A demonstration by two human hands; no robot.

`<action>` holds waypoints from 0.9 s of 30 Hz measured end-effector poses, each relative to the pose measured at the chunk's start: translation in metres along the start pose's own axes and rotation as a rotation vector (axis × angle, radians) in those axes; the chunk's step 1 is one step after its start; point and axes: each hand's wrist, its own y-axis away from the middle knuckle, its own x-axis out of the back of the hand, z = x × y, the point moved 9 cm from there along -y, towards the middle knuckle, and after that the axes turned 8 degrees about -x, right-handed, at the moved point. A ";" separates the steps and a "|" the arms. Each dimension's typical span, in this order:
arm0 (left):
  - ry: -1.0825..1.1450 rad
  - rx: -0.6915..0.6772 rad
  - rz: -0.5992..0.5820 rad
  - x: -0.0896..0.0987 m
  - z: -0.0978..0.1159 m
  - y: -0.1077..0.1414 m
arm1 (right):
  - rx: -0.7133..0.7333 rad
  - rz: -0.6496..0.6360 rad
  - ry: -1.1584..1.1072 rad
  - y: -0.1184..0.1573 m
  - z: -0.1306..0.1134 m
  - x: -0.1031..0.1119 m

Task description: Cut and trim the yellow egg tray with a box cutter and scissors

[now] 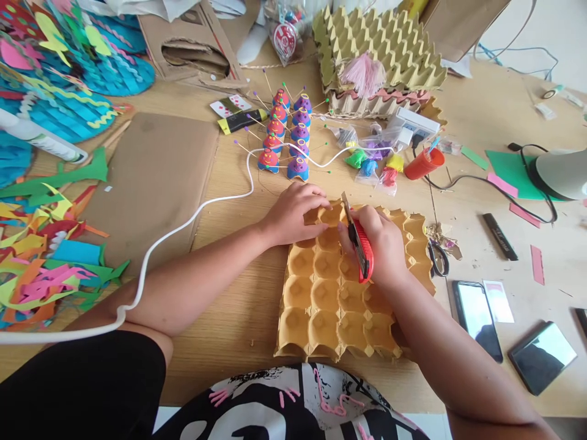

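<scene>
A yellow egg tray (324,299) lies on the table in front of me, its cups facing up. My right hand (383,244) is wrapped round a red utility knife (364,247), whose blade points away from me near the tray's far edge. Resting on the far left part of the tray, my left hand (296,214) has its thumb and fingers apart and nothing in them. Just beyond the tray stand two rows of painted egg-cup figures (268,160), red-and-blue and purple, with pin-like sticks poking out.
Stacked egg trays (380,49) stand at the back. A white cable (169,229) crosses over my left arm. Cardboard (156,177) and paper scraps (41,263) lie left. To the right are a red cup (424,164), clay bags (367,162), scissors (439,260) and a phone (477,318).
</scene>
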 end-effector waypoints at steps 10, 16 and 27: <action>0.002 -0.017 0.002 0.001 0.002 0.000 | -0.038 0.001 -0.044 -0.002 0.005 -0.003; 0.003 -0.009 -0.015 -0.001 0.001 0.000 | -0.047 0.004 -0.057 0.000 0.006 -0.001; 0.001 -0.001 -0.014 0.000 0.002 0.000 | -0.004 0.014 -0.055 -0.002 0.000 0.002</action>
